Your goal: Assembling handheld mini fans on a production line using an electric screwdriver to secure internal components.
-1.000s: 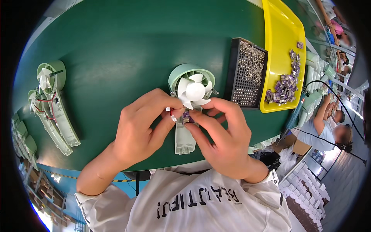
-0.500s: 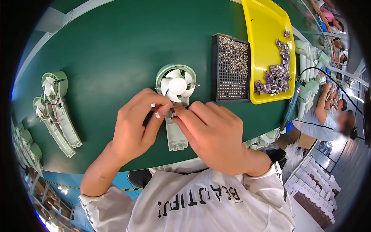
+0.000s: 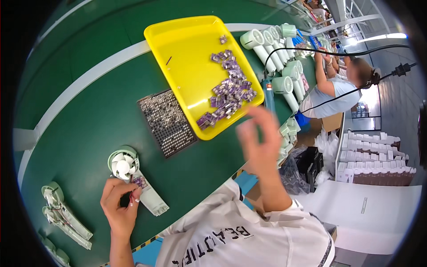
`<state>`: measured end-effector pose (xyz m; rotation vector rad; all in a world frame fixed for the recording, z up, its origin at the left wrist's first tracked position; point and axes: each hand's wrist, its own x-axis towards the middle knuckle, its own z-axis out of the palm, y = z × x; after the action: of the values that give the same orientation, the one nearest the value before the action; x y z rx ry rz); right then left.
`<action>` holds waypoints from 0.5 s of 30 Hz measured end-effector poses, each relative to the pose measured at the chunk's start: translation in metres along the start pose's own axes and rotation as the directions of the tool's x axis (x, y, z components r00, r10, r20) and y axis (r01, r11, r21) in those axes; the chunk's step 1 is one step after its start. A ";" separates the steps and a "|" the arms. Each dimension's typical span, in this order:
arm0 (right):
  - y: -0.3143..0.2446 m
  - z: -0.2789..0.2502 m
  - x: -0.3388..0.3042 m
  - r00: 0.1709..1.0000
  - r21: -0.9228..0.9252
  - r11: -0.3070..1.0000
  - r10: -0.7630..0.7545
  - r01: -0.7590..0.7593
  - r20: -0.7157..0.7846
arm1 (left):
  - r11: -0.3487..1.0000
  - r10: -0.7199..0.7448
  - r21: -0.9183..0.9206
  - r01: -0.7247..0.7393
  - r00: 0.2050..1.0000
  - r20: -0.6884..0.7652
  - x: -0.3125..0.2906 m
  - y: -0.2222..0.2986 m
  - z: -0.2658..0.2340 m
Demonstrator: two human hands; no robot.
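Note:
My left hand [image 3: 117, 205] is closed in a pinch beside a small purple circuit board [image 3: 140, 181] in a pale green fan housing [image 3: 154, 200]. Small white connectors poke out between its fingertips; their wires are mostly hidden. At the top of the housing, a white fan [image 3: 123, 165] sits inside a round green ring. My right hand [image 3: 262, 144] is raised, motion-blurred, its thumb and forefinger apart with nothing seen between them. It is just off the near right corner of a yellow tray [image 3: 178, 58], close to a blue electric screwdriver [image 3: 268, 95].
Purple circuit boards [image 3: 231, 91] are heaped in the tray. A black screw rack [image 3: 167, 122] full of screws adjoins it. Two more fan housings [image 3: 66, 218] lie at the left. Green housings [image 3: 284, 84] stand at the right, before a co-worker [image 3: 333, 86]. A black cable [image 3: 338, 51] crosses there.
The view has swung to the right. My right hand has left the circuit board and moved right toward the tray and screwdriver. My left hand stays at the fan housing.

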<state>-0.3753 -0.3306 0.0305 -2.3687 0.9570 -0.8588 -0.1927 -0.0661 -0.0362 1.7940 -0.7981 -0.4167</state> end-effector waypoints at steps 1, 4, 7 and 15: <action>0.035 -0.019 0.011 0.986 -0.076 0.992 0.090 -0.101 -0.142 | 0.999 -0.019 -0.026 0.018 1.000 -0.014 -0.001 0.001 0.003; 0.126 -0.058 0.008 0.947 -0.412 0.858 0.316 -0.307 -0.046 | 0.999 -0.029 -0.026 0.028 0.999 -0.014 0.006 0.003 0.000; 0.133 -0.054 0.011 0.939 -0.529 0.805 0.342 -0.269 0.043 | 0.999 -0.043 -0.017 0.042 0.999 -0.018 0.001 0.006 0.008; 0.139 -0.105 -0.010 0.856 0.440 0.739 0.488 -0.510 0.173 | 0.996 -0.043 -0.080 0.041 0.999 -0.027 0.027 0.012 0.027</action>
<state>-0.5160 -0.4323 0.0186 -1.5915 1.1375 -0.7110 -0.1940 -0.1065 -0.0324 1.7411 -0.7149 -0.4430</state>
